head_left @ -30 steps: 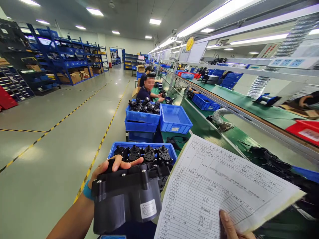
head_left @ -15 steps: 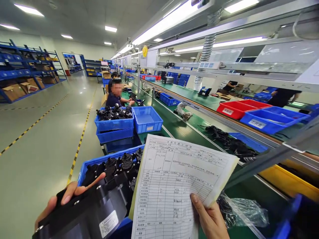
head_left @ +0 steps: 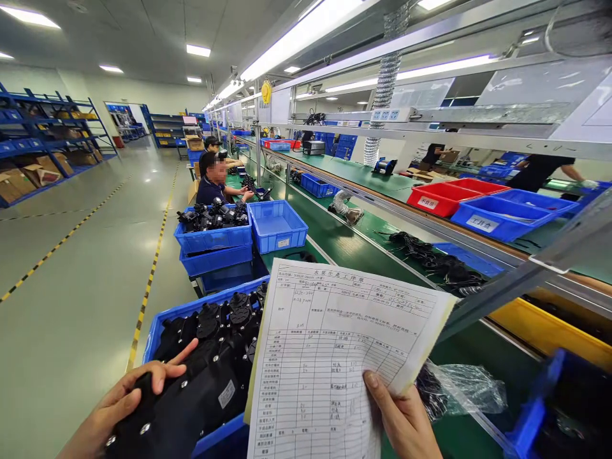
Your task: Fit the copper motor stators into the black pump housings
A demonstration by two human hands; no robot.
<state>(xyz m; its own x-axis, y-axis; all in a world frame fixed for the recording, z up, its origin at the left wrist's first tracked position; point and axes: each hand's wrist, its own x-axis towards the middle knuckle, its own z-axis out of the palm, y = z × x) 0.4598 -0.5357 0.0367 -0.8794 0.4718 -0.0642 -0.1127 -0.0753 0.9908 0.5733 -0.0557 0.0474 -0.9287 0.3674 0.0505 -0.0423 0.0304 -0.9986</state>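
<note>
My left hand [head_left: 129, 395] is closed around the near end of a black pump [head_left: 191, 408] with screws along its edge and a small white label. The pump is tilted over a blue bin [head_left: 157, 331] that holds several similar black pumps [head_left: 239, 303]. In my right hand [head_left: 401, 414] is a printed form [head_left: 329, 350] with a ruled table and handwritten entries, its thumb pressed on the front. Yellowish sheets show behind the form. The paper covers part of the bin and the green bench.
Beyond the near bin stand a blue bin of black parts [head_left: 215, 237] and another blue bin [head_left: 280, 233]. Black cables [head_left: 425, 261] and clear plastic wrap [head_left: 471, 389] lie on the green bench [head_left: 354, 280]. A co-worker [head_left: 215, 182] sits farther along the line.
My left hand and the pump have come down closer to the bin's pumps, and the pump has turned. The form stays in my right hand. The view has shifted slightly.
</note>
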